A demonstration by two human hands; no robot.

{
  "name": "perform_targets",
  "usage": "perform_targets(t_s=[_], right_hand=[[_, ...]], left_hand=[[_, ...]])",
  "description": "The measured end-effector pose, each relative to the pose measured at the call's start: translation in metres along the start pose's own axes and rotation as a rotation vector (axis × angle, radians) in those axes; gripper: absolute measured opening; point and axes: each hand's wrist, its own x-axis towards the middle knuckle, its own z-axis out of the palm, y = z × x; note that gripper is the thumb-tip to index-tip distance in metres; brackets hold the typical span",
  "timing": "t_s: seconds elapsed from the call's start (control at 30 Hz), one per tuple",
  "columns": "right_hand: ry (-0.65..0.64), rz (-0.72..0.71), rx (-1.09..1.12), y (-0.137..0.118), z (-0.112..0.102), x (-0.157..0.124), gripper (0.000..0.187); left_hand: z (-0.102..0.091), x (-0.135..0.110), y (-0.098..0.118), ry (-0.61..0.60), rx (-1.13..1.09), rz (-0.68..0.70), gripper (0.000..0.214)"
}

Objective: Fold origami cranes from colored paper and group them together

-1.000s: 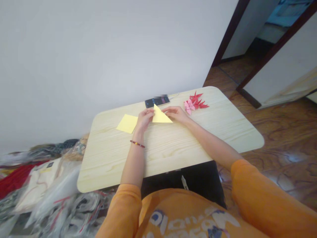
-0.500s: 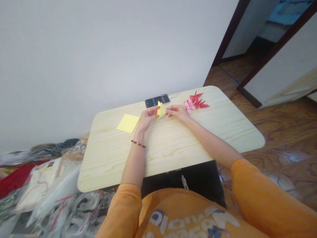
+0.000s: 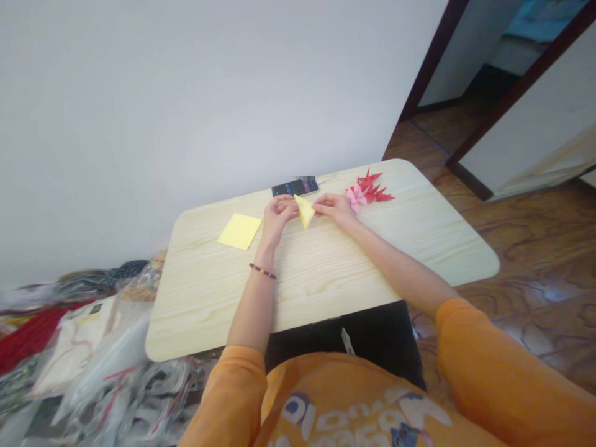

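- The white, plain wall point(image 3: 209, 93) rises behind everything, along the table's far edge.
- The pale wood-grain table with rounded corners point(image 3: 335, 273) stands in front of the person and bears all the paper.
- To the left, below the tabletop, lies a mixed heap of clothes and clear plastic bags point(image 3: 93, 347).
- The left hand point(image 3: 277, 216) is partly curled, its thumb and fingers closed to a narrow gap on the left side of the small folded piece of yellow paper point(image 3: 305, 211).
- The right hand point(image 3: 336, 207) has thumb and forefinger pinched together on that piece's right corner, the other fingers bent in.
- The red and pink pointed folded-paper shapes point(image 3: 371, 188) sit clustered just beyond the right hand.
- The dark, flat rectangular phone point(image 3: 285, 189) lies near the wall, beyond the left hand.
- The flat yellow square of paper point(image 3: 239, 231) lies on the table, left of the left hand.
- The folded piece is between the hands, one point downward; whether that point touches the tabletop is hard to tell from this angle. It should be very light, crisp along its creases yet easily bent or dented, so light fingertip pinches at edges and corners suit it best.
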Motion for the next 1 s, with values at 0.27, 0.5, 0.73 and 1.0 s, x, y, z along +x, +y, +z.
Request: perform_targets(t_s=[0.27, 0.5, 0.73, 1.0], right_hand=[[-0.040, 0.001, -0.035, -0.004, 0.005, -0.005, 0.039], [-0.031, 0.026, 0.019, 0.000, 0.004, -0.005, 0.038], [-0.001, 0.033, -0.010, 0.006, 0.002, -0.002, 0.036], [-0.002, 0.016, -0.004, 0.007, 0.001, -0.001, 0.033]], left_hand=[[0.004, -0.004, 0.001, 0.093, 0.059, 0.087, 0.042], [0.009, -0.005, 0.002, 0.138, 0.022, 0.115, 0.037], [0.012, -0.006, 0.000, 0.166, 0.018, 0.082, 0.034], [0.014, -0.007, 0.003, 0.166, 0.003, 0.065, 0.031]])
